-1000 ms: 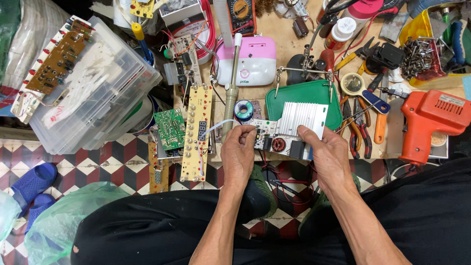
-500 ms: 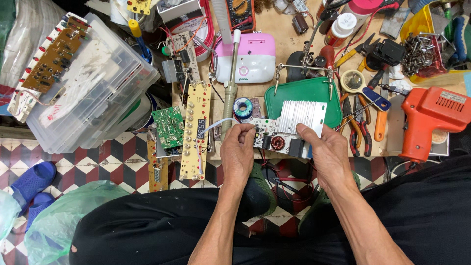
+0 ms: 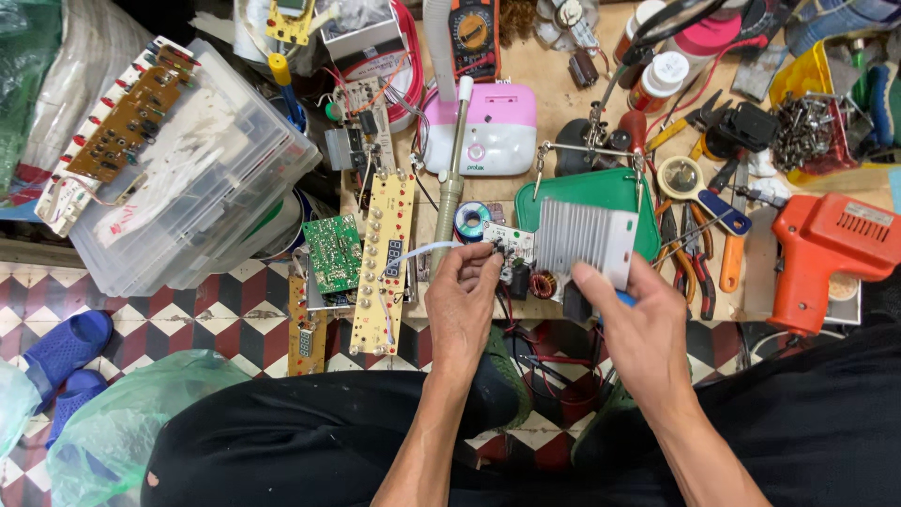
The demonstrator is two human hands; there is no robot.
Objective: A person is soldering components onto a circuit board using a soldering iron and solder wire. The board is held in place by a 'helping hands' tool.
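Both hands have lifted a little since a moment ago, left hand (image 3: 462,291) and right hand (image 3: 633,314) pinching the circuit board (image 3: 511,246) with its ribbed heat sink (image 3: 582,239) above the bench edge (image 3: 751,305), readier for inspection.

an electronics repair workshop: cluttered bench (image 3: 563,103) with circuit boards (image 3: 387,258), multimeter (image 3: 473,36), orange soldering gun (image 3: 831,246), pliers (image 3: 683,253)

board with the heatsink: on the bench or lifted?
Lifted. The board with its finned heatsink is held between the left hand and right hand, at the bench edge, partly over the floor.
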